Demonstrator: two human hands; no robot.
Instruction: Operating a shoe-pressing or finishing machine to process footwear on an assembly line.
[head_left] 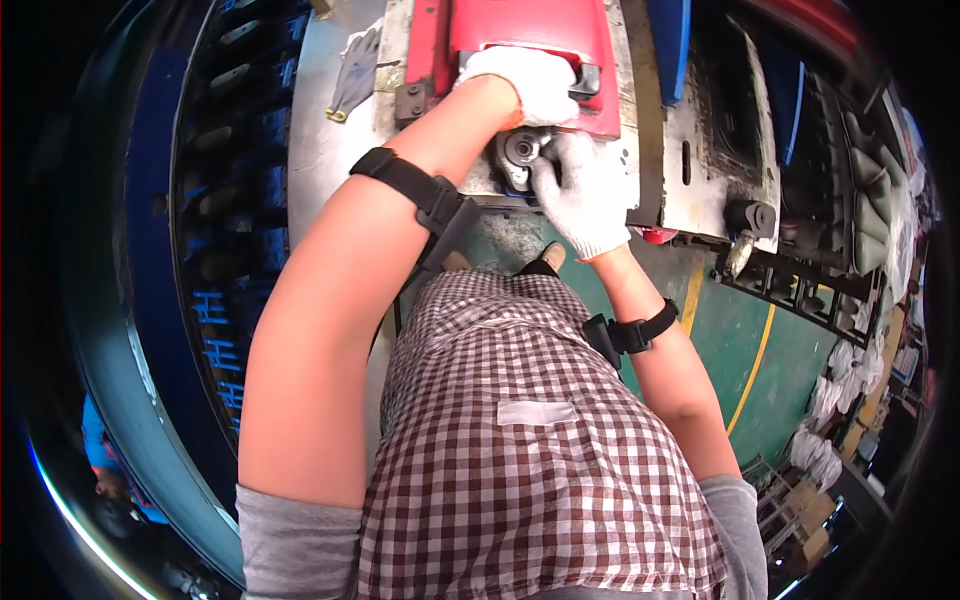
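Observation:
My left hand (535, 86), in a white knit glove, reaches to the front opening of a red machine housing (530, 25). Its fingers are hidden by the back of the glove, so any grip there does not show. Just below it sits a grey round metal part (521, 150) with a central hole, at the machine's near edge. My right hand (590, 190), gloved in white too, is curled at the right side of that part. Its thumb and fingertips appear to rest against the metal.
A grey glove (356, 75) lies on the pale worktop left of the machine. On the left stands a dark rack (235, 130) with several blue holders. Another metal machine (720, 190) stands at right, beside green floor (770, 370) with yellow lines. Dark shoe-shaped pieces (868, 235) stand far right.

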